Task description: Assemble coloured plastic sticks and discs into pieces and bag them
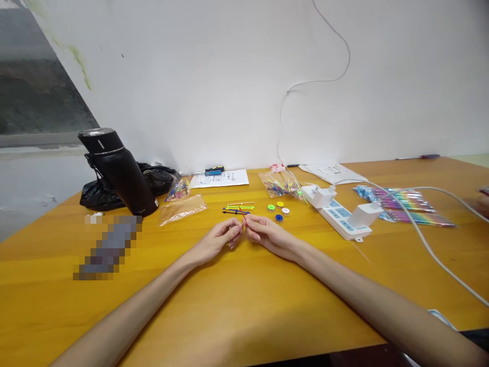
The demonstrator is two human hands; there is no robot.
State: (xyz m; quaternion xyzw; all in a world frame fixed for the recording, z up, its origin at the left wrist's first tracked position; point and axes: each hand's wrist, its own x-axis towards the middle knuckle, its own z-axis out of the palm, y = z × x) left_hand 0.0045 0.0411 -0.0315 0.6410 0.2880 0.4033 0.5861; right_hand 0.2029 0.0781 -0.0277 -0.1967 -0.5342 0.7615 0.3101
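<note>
My right hand point(267, 233) is closed in a pinch on a thin red plastic stick point(243, 212), which slants up and to the left. Fingertip to fingertip with it, my left hand point(224, 234) is closed too; what its fingers pinch is hidden. Just beyond lie slim arrow-shaped plastic pieces: a blue arrow point(231, 211), a yellow arrow point(239, 207) and a white stick point(241, 203). Small round plastic discs rest to their right: a green disc point(271, 208), a yellow disc point(280, 204), a white disc point(286, 211) and a blue disc point(279, 218).
A black bottle point(121, 173) stands left, beside a black plastic bag point(162, 178) and a pixelated object point(110, 247). Bags of small parts point(280, 184) lie behind. Right are a power strip point(340, 216), a white cable point(424, 244), rainbow packets point(408, 204) and another person's hand point(482, 205).
</note>
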